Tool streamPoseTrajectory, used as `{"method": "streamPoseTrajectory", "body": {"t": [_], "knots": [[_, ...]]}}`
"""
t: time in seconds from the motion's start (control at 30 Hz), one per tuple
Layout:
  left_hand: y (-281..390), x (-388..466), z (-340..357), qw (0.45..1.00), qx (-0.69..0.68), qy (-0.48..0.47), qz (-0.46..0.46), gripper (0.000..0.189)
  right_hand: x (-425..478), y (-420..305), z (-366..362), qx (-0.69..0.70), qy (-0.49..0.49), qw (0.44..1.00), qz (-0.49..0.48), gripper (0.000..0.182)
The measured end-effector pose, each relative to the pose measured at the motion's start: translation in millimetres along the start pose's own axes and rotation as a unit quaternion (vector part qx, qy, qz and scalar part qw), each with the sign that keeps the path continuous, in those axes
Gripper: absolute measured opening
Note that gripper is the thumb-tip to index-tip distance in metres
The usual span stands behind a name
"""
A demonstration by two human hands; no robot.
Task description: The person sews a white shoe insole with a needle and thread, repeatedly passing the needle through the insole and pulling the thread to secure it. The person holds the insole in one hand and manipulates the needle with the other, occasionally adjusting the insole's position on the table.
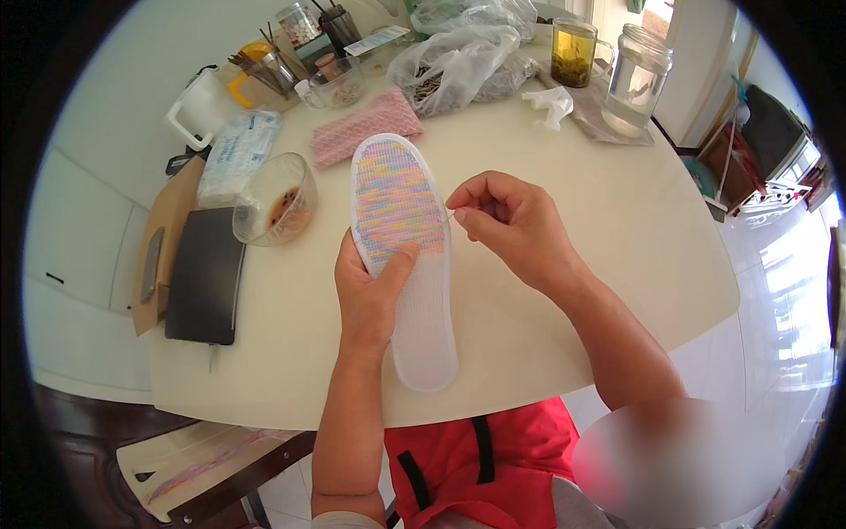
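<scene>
My left hand (371, 291) grips a white mesh insole (423, 317) by its middle, thumb on the face and fingers behind the left edge. The insole's upper half bears multicoloured pastel stitching (396, 198); its lower half is plain white. Just off the right edge, my right hand (505, 221) pinches a thin needle-like thing (451, 214) between thumb and forefinger, its tip close to the insole's edge. Whether thread runs from it cannot be made out.
Beyond the insole lies a folded pink cloth (367, 125). A glass bowl (297, 192) with brownish liquid and a black notebook (203, 278) are at left. Plastic bags (462, 66), a crumpled tissue (550, 106), a glass mug (574, 53) and a water-filled jar (636, 86) stand or lie at the back.
</scene>
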State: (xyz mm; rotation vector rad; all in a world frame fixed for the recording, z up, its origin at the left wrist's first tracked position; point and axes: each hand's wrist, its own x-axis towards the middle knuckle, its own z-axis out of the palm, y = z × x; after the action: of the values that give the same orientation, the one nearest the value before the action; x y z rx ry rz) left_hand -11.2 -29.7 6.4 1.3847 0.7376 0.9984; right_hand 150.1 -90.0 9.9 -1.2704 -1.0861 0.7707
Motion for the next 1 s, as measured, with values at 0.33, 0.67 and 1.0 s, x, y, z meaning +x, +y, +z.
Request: {"method": "streamPoseTrajectory", "body": {"t": [0.33, 0.67, 1.0], "knots": [[-0.3, 2.4, -3.4, 0.995, -0.040, 0.078, 0.054, 0.031, -3.0, -2.6, 6.0, -0.080, 0.014, 0.995, -0.052, 0.009], [-4.4, 3.1, -6.3, 0.989, -0.034, 0.114, 0.085, 0.032, -6.0, -5.2, 8.5, -0.119, 0.017, 0.987, -0.111, 0.006], [-5.9, 3.9, -5.0, 0.989, -0.051, 0.109, 0.085, 0.031, -6.6, -5.3, 8.0, -0.131, 0.011, 0.981, -0.142, 0.005]]}}
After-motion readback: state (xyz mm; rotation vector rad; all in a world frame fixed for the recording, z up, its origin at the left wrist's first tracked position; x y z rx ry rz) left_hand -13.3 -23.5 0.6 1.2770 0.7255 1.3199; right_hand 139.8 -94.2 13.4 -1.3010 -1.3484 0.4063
